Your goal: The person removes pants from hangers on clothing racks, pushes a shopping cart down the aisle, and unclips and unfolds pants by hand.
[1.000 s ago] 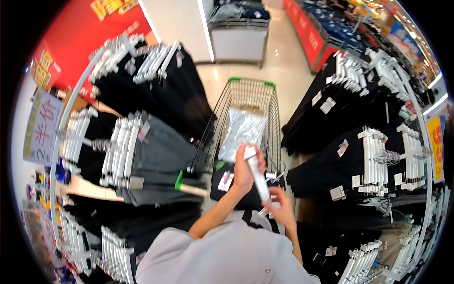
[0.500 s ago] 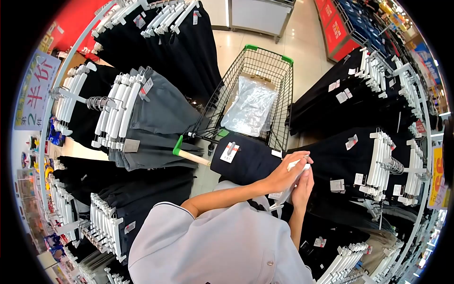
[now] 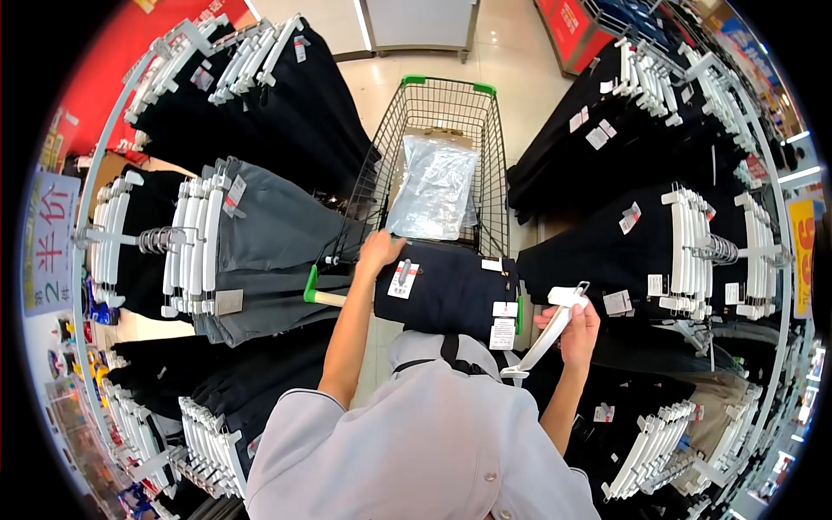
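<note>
Folded dark navy trousers (image 3: 446, 290) with white tags lie across the handle end of a shopping cart (image 3: 505, 165). At their far left corner, my left hand (image 3: 380, 253) has its fingers bent over the edge, pinching the cloth; some fingertips are hidden. My right hand (image 3: 579, 334) is closed around a white plastic hanger (image 3: 548, 334), held to the right of the trousers and apart from them. The hanger slants, its metal hook end up and its other end near my shirt.
Clear plastic packages (image 3: 433, 186) lie on cardboard inside the cart. Racks of trousers on white hangers stand close on both sides, grey trousers (image 3: 277, 238) at left and black trousers (image 3: 607, 251) at right. A metal counter (image 3: 420, 24) stands beyond the cart.
My hands have come apart. The left moved left to the trousers' corner; the right keeps the hanger and moved slightly right. The view has shifted, and the trousers show another tag.
</note>
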Demonstrator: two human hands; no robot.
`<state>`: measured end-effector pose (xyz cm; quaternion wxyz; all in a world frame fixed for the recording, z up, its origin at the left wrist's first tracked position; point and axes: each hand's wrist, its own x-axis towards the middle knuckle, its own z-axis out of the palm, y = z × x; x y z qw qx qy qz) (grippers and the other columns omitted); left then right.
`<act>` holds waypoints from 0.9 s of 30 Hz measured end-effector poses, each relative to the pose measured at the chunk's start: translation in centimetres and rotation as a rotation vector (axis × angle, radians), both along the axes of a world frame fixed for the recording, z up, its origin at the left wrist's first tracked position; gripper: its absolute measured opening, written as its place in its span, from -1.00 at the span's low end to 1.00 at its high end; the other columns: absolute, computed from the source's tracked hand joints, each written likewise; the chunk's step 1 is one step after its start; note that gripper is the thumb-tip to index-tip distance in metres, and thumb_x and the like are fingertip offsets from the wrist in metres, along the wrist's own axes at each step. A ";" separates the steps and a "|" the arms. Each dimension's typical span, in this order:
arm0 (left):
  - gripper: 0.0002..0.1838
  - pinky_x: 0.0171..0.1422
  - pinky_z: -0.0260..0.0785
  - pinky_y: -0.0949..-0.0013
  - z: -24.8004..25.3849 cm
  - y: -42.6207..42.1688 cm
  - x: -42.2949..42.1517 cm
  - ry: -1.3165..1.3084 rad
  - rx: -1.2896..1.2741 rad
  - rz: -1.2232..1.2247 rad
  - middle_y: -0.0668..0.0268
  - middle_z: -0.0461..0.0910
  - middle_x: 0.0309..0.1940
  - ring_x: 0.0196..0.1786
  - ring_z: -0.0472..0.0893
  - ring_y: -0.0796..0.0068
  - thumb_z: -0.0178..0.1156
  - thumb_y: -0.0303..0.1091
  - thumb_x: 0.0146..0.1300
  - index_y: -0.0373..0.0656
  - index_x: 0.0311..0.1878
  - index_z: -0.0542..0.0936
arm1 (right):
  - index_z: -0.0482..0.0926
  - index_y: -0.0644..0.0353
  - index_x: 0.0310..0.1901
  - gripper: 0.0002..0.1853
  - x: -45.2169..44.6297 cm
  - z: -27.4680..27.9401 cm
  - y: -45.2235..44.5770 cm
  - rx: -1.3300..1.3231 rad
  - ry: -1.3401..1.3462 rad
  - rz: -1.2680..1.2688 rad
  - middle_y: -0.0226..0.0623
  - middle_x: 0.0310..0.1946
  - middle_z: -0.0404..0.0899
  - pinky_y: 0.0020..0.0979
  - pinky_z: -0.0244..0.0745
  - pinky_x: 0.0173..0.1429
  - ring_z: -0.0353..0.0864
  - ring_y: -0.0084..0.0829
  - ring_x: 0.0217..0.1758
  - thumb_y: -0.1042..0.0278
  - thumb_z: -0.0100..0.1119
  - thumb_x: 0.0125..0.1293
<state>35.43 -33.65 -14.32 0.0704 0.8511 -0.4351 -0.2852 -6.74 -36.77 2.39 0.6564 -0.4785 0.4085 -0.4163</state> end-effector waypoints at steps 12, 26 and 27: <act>-0.18 0.13 0.56 0.13 -3.1 -2.1 1.6 0.193 0.321 -0.044 -0.24 0.69 -0.04 0.05 0.73 -0.05 0.42 0.25 0.12 -0.53 -0.01 0.68 | 0.43 0.35 0.10 -0.59 -0.2 -0.1 0.3 0.121 -0.144 -0.247 0.03 -0.30 0.73 -0.17 0.79 -0.24 0.79 -0.07 -0.39 0.10 -0.17 0.64; -0.29 0.01 0.60 0.32 -0.2 -2.6 0.7 0.837 -0.105 0.456 0.02 0.67 0.03 -0.05 0.72 0.32 0.52 -0.42 0.15 -0.37 0.34 0.43 | 0.40 0.34 0.19 -0.59 -0.7 -1.5 -0.1 0.130 -0.215 -0.241 0.13 -0.18 0.71 -0.10 0.77 -0.03 0.80 0.00 -0.16 0.13 -0.14 0.61; -0.27 0.03 0.61 0.31 0.1 -2.7 0.8 1.027 -0.210 0.518 0.03 0.66 0.06 -0.03 0.72 0.32 0.51 -0.42 0.15 -0.39 0.36 0.41 | 0.39 0.33 0.20 -0.59 -0.4 -1.2 -0.1 0.124 -0.213 -0.215 0.13 -0.17 0.71 -0.08 0.77 -0.02 0.80 0.01 -0.16 0.13 -0.14 0.60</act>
